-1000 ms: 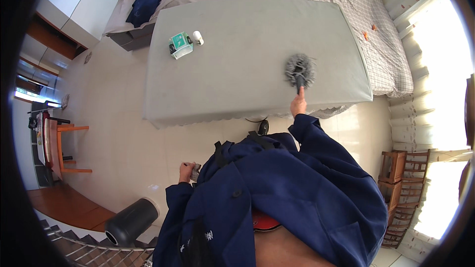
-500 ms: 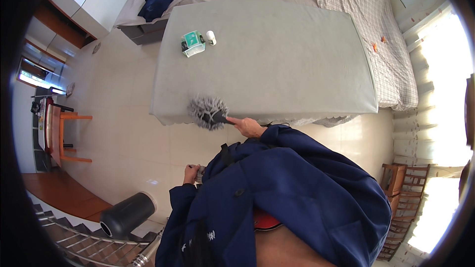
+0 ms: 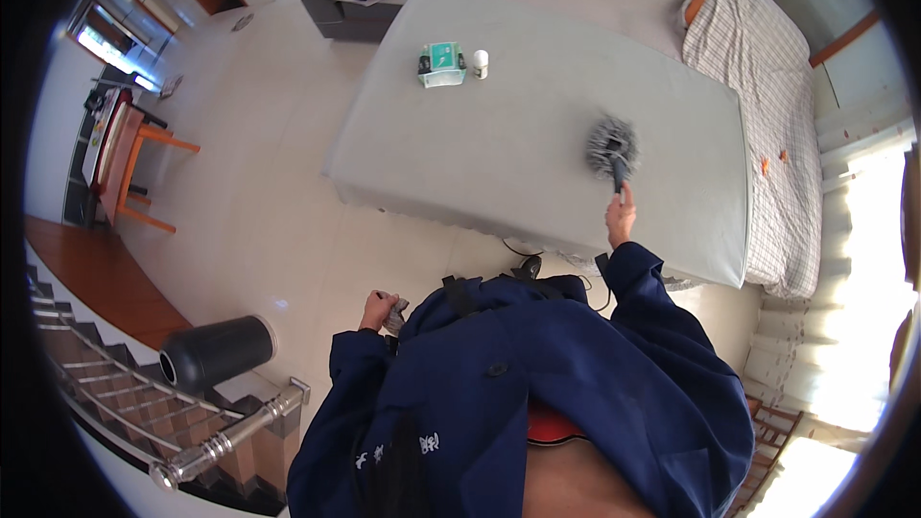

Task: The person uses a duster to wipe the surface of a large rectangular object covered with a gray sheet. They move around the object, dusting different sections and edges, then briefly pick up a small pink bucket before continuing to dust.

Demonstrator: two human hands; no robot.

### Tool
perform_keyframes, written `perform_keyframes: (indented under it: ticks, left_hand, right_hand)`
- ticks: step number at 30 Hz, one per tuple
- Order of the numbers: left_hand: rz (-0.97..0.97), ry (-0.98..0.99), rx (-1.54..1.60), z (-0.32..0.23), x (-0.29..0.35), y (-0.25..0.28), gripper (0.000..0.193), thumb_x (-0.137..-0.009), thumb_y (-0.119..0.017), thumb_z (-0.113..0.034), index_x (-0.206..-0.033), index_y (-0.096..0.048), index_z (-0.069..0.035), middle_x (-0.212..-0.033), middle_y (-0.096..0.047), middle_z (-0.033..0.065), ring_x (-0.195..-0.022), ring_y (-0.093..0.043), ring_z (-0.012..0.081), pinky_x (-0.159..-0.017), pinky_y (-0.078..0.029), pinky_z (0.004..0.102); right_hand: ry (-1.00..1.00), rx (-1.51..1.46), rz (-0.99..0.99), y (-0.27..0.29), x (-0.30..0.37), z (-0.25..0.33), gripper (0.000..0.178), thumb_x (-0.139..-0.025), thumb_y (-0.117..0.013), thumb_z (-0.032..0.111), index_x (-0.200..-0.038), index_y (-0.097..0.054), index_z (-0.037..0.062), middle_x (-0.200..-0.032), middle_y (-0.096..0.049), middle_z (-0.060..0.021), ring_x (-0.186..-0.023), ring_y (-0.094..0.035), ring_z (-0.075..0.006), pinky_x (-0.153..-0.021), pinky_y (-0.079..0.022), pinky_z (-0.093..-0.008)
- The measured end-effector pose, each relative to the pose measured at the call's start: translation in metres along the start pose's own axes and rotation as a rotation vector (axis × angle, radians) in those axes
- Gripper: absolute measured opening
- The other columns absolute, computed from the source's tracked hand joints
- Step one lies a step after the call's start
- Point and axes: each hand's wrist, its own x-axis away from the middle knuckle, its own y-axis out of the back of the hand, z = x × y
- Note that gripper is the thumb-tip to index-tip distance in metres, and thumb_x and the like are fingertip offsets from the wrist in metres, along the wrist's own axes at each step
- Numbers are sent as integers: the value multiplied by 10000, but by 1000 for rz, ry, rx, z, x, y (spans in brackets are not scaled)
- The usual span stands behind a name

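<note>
The duster [image 3: 622, 139] was gripped in the right hand [image 3: 622, 219], above the right half of the bench [image 3: 518, 144]. The left hand [image 3: 377, 310] was closed, apparently on a grey cloth [image 3: 396, 315]. Dusting was judged incomplete: surface beneath the box [image 3: 442, 64] and bottle [image 3: 481, 64] was left covered.
</note>
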Motion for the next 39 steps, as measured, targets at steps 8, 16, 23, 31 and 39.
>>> perform_keyframes:
  ticks: [8,16,23,31,39]
  left_hand:
    - [-86,149,98,44,50,33,315,-729,-718,-190,-853,-509,10,-731,-576,92,-590,-557,165,-522,-463,304]
    - [-181,241,219,82,99,37,251,-773,-690,-206,-859,-534,-30,-652,-562,64,-474,-499,145,-413,-391,288]
    - [-196,288,313,105,113,47,238,-780,-675,-155,-838,-510,6,-630,-547,85,-452,-512,157,-408,-410,296]
    - [-201,287,253,108,98,58,246,-764,-685,-163,-802,-507,2,-628,-542,77,-449,-514,158,-421,-430,298]
    - [-294,135,271,127,78,70,270,-756,-700,-194,-865,-531,-14,-748,-572,75,-632,-555,155,-539,-465,303]
  right_hand:
    - [226,28,21,-83,32,20,427,-863,-473,89,-1290,-453,85,-1141,-570,-220,-980,-583,-375,-811,-461,-405]
    - [424,126,615,-190,144,124,440,-880,-472,179,-1316,-425,211,-904,-627,-213,-785,-597,-407,-691,-466,-483]
    - [746,-48,1096,-210,206,166,395,-870,-485,160,-1265,-507,160,-707,-587,-169,-598,-565,-260,-593,-458,-385]
    - [543,-99,926,-178,167,172,356,-866,-505,156,-1220,-544,159,-611,-551,-146,-516,-543,-211,-527,-436,-359]
    - [518,46,386,-252,144,172,392,-863,-494,172,-1255,-481,186,-737,-604,-233,-651,-580,-418,-570,-441,-494]
